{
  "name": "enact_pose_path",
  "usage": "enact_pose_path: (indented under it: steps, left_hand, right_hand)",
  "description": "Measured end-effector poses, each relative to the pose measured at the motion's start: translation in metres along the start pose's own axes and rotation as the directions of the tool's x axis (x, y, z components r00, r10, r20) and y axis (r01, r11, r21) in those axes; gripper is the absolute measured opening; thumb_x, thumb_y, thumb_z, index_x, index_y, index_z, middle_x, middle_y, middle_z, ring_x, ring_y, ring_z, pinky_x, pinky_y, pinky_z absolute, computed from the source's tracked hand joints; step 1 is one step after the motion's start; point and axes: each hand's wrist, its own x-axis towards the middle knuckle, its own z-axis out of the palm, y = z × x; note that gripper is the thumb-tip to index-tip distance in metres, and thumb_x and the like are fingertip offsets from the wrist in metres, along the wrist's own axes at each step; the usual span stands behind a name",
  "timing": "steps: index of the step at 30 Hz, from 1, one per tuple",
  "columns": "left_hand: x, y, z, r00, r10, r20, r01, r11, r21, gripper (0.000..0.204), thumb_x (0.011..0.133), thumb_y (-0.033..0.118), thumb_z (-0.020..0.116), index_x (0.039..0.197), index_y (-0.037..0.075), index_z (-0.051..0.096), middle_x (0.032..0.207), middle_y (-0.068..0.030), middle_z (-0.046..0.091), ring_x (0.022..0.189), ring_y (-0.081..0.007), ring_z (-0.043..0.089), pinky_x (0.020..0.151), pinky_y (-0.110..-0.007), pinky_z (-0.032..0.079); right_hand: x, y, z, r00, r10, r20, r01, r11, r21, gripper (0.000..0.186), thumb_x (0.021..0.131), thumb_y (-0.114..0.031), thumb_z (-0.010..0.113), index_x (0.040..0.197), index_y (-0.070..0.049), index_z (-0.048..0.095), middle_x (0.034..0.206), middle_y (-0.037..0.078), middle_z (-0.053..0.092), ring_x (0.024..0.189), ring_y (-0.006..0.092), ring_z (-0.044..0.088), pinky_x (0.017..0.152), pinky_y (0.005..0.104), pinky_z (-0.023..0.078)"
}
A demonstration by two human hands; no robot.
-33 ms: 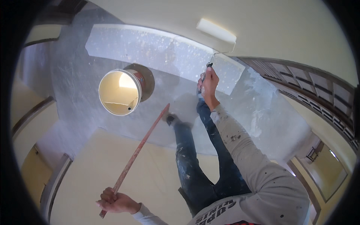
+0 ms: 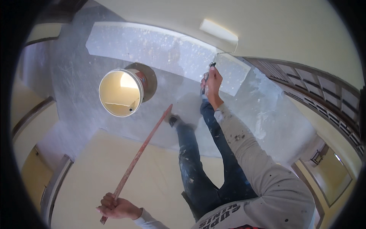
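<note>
The roller [image 2: 219, 31] appears to be against the pale wall [image 2: 282, 32], its handle gripped in the right hand [image 2: 212, 82]. The left hand [image 2: 120, 207] is clasped round a red pole [image 2: 139, 154]. The bucket [image 2: 110, 89] stands near the floor sheet [image 2: 133, 44]. Rolling the wall seems the step in hand; the next stroke would call for even pressure.

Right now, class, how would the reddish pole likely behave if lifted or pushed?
The reddish pole is probably stiff: it looks nearly straight beyond the left hand. Being long and gripped near one end, it may feel tip-heavy. Its slim build suggests it could be fairly light for its length.
</note>
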Motion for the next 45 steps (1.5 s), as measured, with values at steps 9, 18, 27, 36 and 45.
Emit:
enact_pose_path:
  steps: [9,18,27,36,45]
  left_hand:
    - [0.005,-0.018,0.014,0.991,0.117,0.065,-0.112,0.991,-0.075,0.031,0.102,0.026,0.055,0.074,0.024,0.043,0.058,0.0079,0.031,0.051,-0.0096,0.034,0.054,-0.028,0.033]
    - [0.008,-0.022,0.023,0.989,0.136,-0.057,-0.135,0.991,0.013,0.035,0.103,0.024,0.052,0.071,0.025,0.038,0.058,0.0103,0.026,0.052,-0.0067,0.03,0.053,-0.027,0.026]
    - [0.017,-0.015,0.01,0.996,-0.032,-0.086,0.029,0.999,-0.027,0.049,0.109,0.028,0.051,0.072,0.016,0.021,0.063,0.0026,0.02,0.061,-0.0132,0.026,0.067,-0.031,0.034]
    - [0.017,0.003,0.013,0.997,-0.083,-0.005,0.081,0.987,-0.137,0.053,0.106,0.033,0.056,0.066,0.014,0.026,0.058,0.0019,0.024,0.056,-0.0141,0.029,0.061,-0.033,0.036]
    - [0.013,0.001,0.005,0.991,-0.05,0.122,0.069,0.986,-0.155,0.052,0.109,0.032,0.051,0.067,0.012,0.028,0.056,-0.0004,0.029,0.054,-0.0151,0.031,0.059,-0.035,0.039]
  right_hand:
    - [0.199,0.121,-0.001,0.954,0.301,-0.019,-0.301,0.954,0.0,0.021,0.107,-0.03,0.054,0.098,-0.011,0.054,0.065,0.004,0.049,0.047,0.0172,0.048,0.04,0.0342,0.039]
    - [0.21,0.127,0.006,0.944,0.331,-0.009,-0.329,0.942,0.067,0.018,0.107,-0.027,0.054,0.099,-0.011,0.054,0.062,0.003,0.048,0.047,0.0191,0.048,0.041,0.0351,0.039]
    - [-0.014,-0.006,0.058,0.997,-0.073,0.012,0.073,0.997,0.021,0.034,0.109,-0.032,0.056,0.129,-0.005,0.062,0.07,0.0,0.05,0.046,0.011,0.047,0.039,0.028,0.038]
    - [-0.14,-0.188,0.109,0.847,-0.53,0.035,0.528,0.848,0.053,0.042,0.111,-0.034,0.051,0.136,-0.001,0.058,0.068,-0.002,0.046,0.052,0.0057,0.046,0.044,0.0234,0.04]
    - [-0.187,-0.324,0.156,0.593,-0.801,0.087,0.777,0.597,0.202,0.034,0.113,-0.033,0.047,0.119,-0.001,0.059,0.068,-0.001,0.046,0.052,0.0061,0.044,0.044,0.0239,0.04]
